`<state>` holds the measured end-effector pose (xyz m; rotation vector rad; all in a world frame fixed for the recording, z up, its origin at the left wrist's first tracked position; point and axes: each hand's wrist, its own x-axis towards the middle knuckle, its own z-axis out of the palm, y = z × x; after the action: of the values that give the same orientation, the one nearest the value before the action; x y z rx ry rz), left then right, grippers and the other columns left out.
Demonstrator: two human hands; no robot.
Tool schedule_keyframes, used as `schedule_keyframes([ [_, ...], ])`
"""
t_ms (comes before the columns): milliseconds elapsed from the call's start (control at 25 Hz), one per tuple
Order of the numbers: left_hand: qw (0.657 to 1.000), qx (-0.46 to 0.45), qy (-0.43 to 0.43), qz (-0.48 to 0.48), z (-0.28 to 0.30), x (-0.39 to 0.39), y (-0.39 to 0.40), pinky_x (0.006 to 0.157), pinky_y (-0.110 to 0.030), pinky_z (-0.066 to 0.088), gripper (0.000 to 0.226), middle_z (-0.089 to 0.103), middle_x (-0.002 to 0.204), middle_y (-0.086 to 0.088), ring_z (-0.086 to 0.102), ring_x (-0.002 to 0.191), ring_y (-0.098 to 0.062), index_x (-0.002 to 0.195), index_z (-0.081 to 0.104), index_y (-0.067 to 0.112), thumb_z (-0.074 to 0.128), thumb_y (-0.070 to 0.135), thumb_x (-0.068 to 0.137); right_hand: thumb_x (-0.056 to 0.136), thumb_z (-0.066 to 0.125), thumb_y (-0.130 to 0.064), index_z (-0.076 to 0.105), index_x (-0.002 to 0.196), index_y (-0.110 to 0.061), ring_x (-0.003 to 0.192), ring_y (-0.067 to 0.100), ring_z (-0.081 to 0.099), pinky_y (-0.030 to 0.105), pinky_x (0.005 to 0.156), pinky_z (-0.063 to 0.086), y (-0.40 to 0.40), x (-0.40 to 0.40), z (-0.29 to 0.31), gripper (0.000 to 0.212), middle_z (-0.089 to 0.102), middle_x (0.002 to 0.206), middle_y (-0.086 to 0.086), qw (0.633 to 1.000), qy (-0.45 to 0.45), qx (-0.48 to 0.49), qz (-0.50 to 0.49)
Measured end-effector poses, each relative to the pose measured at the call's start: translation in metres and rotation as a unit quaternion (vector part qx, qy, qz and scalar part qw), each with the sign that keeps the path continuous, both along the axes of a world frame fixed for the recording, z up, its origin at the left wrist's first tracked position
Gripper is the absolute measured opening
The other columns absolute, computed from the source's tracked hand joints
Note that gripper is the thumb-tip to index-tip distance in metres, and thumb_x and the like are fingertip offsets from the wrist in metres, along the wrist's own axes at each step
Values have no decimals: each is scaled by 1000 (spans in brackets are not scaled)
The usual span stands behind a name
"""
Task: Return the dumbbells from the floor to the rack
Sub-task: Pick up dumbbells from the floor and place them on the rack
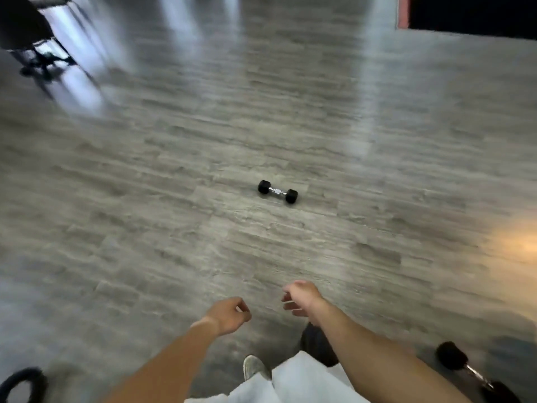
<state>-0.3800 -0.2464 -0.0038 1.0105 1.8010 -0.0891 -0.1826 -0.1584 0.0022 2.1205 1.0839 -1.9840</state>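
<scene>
A small black dumbbell (278, 191) with a silver handle lies alone on the grey wood floor, well ahead of me. A second, larger dumbbell (467, 370) lies at the bottom right, partly cut off by the frame edge. A dark round weight (316, 346) shows behind my right forearm. My left hand (229, 314) hangs in front of me with fingers loosely curled and holds nothing. My right hand (300, 298) is beside it, fingers apart and empty. Both hands are far short of the small dumbbell. No rack is in view.
A dark chair or bench with legs (32, 33) stands at the far left. A dark opening with a red edge (470, 13) is at the far right. A black ring-shaped object (20, 382) sits at the bottom left. My shoe (254, 367) shows below.
</scene>
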Motion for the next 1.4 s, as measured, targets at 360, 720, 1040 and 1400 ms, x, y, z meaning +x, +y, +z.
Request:
schedule_keyframes([
  [360,999,-26,-18,-6,-24,-5,255,77,-28,52,8,69,91,-4,61,75,-15,89,65,26,63,32,93,90,49,-16,62,78,-18,55,18,60,21,52,39,249,14,-31,17,68,75,4,1000,-24,12,-9],
  [720,991,-6,-33,133,-11,-25,423,60,-22,48,8,69,76,-1,57,57,-10,84,67,19,67,26,90,92,51,-20,61,79,-20,64,21,63,23,58,42,460,-17,-17,17,67,75,1,995,-35,35,85],
  [1040,985,-3,-50,167,-41,-75,556,35,-13,33,16,61,73,-1,50,45,-7,80,59,18,62,20,95,92,49,-22,66,88,-21,62,17,65,20,51,40,580,-67,-24,18,70,79,2,988,-72,59,121],
  [1400,963,-36,-104,245,-104,-99,646,75,-27,52,19,67,71,3,62,68,-16,70,60,28,70,27,87,88,55,-17,74,90,-13,70,28,71,32,67,57,662,-134,-95,20,75,80,10,974,-129,20,187],
])
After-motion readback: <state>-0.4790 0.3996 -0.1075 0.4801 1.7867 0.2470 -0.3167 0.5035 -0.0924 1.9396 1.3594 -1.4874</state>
